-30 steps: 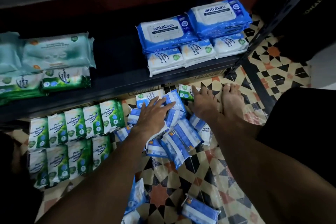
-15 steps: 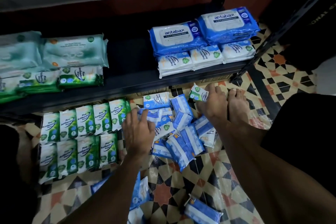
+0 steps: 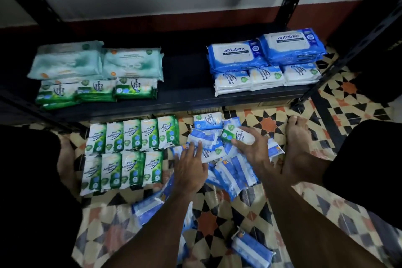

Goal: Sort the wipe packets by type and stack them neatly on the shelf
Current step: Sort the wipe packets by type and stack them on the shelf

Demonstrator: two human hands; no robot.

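My right hand (image 3: pixel 252 148) grips a green-and-white pine wipe packet (image 3: pixel 233 135) just above a loose pile of blue-and-white packets (image 3: pixel 232 169) on the floor. With straight fingers, my left hand (image 3: pixel 191 169) rests on the pile's left side. Two rows of green pine packets (image 3: pixel 130 152) lie sorted on the floor to the left. On the black shelf (image 3: pixel 187 85), teal packs (image 3: pixel 97 63) sit behind green packets (image 3: pixel 97 91) at the left. Blue antabax packs (image 3: pixel 265 52) sit behind small blue-white packets (image 3: pixel 265 78) at the right.
My bare right foot (image 3: pixel 298 137) stands right of the pile, and my left foot (image 3: pixel 65 154) left of the green rows. Stray blue packets lie nearer me, one (image 3: pixel 148 209) under my left forearm and one (image 3: pixel 252 248) lower right. A black shelf upright (image 3: pixel 326 72) slants down at right.
My right hand picked the green packet from the pile's far edge and carried it left over the pile. My left hand drew back toward me and now rests on the pile's left side.
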